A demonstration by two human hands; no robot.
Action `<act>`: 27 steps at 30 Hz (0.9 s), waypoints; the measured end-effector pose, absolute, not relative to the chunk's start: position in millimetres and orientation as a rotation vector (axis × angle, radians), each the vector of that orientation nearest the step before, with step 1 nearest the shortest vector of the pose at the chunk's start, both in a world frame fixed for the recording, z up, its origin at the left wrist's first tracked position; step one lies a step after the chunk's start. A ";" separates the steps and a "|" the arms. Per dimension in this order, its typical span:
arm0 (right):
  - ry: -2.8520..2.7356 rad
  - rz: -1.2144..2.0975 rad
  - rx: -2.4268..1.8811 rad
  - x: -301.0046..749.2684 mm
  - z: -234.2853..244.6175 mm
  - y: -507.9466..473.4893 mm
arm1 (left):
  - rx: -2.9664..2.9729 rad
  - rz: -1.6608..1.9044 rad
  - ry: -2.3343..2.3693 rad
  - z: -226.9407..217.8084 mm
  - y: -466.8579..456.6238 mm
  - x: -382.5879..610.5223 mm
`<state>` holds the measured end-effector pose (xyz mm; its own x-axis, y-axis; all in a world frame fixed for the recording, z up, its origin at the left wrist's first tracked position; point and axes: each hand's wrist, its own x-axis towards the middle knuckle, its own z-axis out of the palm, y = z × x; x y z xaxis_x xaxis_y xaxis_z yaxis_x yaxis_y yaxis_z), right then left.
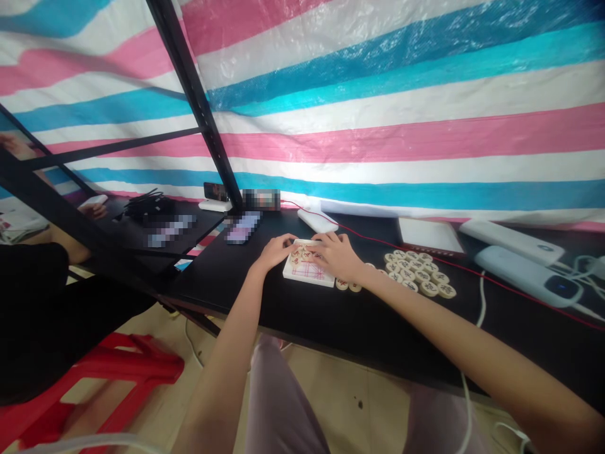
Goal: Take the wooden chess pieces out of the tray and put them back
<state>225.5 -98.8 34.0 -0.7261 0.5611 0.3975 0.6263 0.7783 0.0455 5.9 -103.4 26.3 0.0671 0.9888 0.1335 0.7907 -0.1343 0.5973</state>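
Observation:
A shallow white box [309, 272] with red lines in it lies on the black desk. Several round Chinese chess pieces [302, 253] with red characters fill its far part. My left hand [275, 253] curls around the box's far left corner. Over the far right side, my right hand [341, 257] has bent fingers, its thumb among the pieces; whether a piece is pinched there is hidden. Just right of the box, a few loose pieces [354, 285] sit partly under my right wrist. Farther right is a group of pieces with dark characters [418, 274].
A red cable [392, 241] runs across the desk behind the pieces. At the right are a white square box [430, 234] and a grey-blue device [527, 275]. A phone [244, 227] lies at the left. Beyond the black rack post [196, 94], another person's hand [97, 211] shows.

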 end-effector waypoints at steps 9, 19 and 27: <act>-2.557 -0.287 -0.884 227.0 35.7 -101.1 | 1.989 0.746 1.746 25.7 -102.7 5.4; -2.581 -0.265 -0.830 233.8 39.2 -105.7 | 1.965 0.737 1.775 25.5 -100.9 6.4; -2.591 -0.233 -0.841 233.4 34.2 -101.4 | 1.986 0.753 1.749 25.2 -102.4 5.9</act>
